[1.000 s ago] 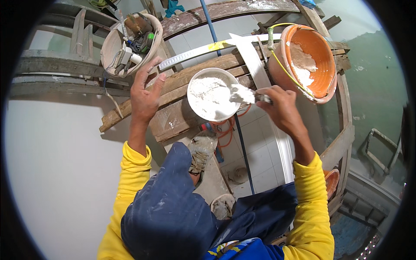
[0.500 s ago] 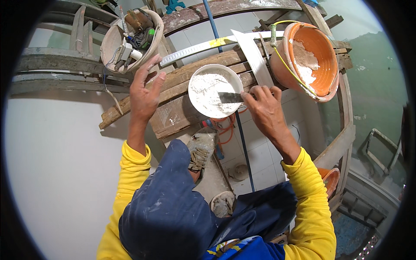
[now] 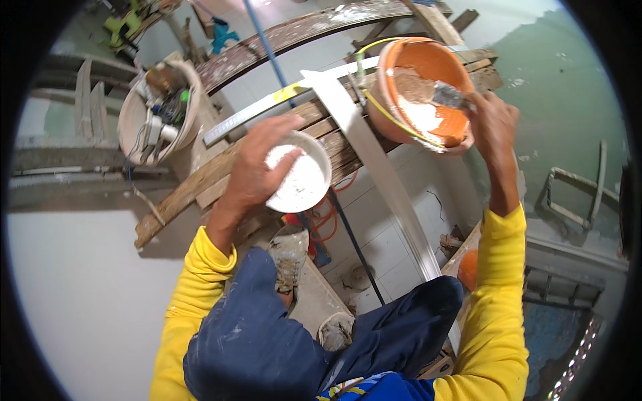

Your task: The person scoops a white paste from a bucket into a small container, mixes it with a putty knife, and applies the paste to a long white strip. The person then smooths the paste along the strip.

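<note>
My right hand (image 3: 493, 123) is closed on a putty knife (image 3: 449, 95), its smeared blade inside the orange bucket (image 3: 451, 57). Brownish and white material clings to the bucket's inner wall near the blade. My left hand (image 3: 257, 164) reaches over the left side of a white tub (image 3: 326, 175), fingers stretched out and thumb above its mouth. Whether its palm touches the rim, I cannot tell. White powder or paste (image 3: 294, 184) lies in the tub, which stands on wooden planks (image 3: 190, 187).
A pale bucket (image 3: 194, 113) of tools stands at the left. A long metal strip (image 3: 361, 137) slants across the planks, crossing another strip (image 3: 254, 115). A blue pole (image 3: 264, 43) rises behind. My shoe (image 3: 291, 257) rests on a lower board. Tiled floor shows beneath.
My right hand has taken the putty knife out of the tub and over into the orange bucket. My left hand has come in over the tub's rim. The whole view has shifted.
</note>
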### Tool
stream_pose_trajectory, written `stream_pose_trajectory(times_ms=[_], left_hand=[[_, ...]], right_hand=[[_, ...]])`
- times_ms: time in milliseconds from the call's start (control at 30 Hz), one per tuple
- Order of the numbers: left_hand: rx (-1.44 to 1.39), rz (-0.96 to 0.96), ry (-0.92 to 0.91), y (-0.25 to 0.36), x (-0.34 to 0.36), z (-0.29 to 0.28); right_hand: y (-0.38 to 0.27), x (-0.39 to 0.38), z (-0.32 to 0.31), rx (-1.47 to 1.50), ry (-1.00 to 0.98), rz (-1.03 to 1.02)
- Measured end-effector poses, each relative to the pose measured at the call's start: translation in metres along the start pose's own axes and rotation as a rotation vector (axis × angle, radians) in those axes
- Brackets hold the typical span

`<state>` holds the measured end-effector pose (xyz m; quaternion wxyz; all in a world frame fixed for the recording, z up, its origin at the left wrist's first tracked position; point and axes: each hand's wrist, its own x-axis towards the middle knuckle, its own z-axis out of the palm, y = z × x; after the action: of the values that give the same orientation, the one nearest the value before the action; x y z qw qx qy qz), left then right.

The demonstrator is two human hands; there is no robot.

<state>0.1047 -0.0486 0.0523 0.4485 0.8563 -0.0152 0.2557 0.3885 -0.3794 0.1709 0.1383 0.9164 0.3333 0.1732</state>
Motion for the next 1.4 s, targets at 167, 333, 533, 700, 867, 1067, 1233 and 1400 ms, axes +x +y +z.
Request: stream_pose_trajectory(times_ms=[167,333,533,700,867,1067,1233,1400], left_hand=[[0.027,0.256,-0.316,0.024,0.058,0.069],[0.173,0.351,-0.42,0.023,0.081,0.094],[0.211,0.336,-0.451,0.019,0.082,0.095],[0.201,0.335,-0.468,0.019,0.083,0.094],[0.208,0.34,-0.462,0.016,0.083,0.094],[0.169,0.347,-0.47,0.016,0.082,0.09],[0.041,0.306,-0.467,0.022,0.081,0.078],[0.051,0.157,-0.216,0.01,0.057,0.033]], right_hand=[[0.003,0.041,0.084,-0.234,-0.003,-0.3],[0.005,0.043,0.124,-0.125,-0.128,-0.313],[-0.009,0.039,0.132,0.289,-0.224,-0.118],[-0.028,0.054,0.146,0.526,-0.36,0.011],[-0.029,0.057,0.149,0.651,-0.384,0.045],[-0.019,0.051,0.11,0.787,-0.378,0.077],[0.003,0.031,0.083,0.85,-0.359,0.16],[0.011,0.004,0.035,0.777,-0.255,0.222]])
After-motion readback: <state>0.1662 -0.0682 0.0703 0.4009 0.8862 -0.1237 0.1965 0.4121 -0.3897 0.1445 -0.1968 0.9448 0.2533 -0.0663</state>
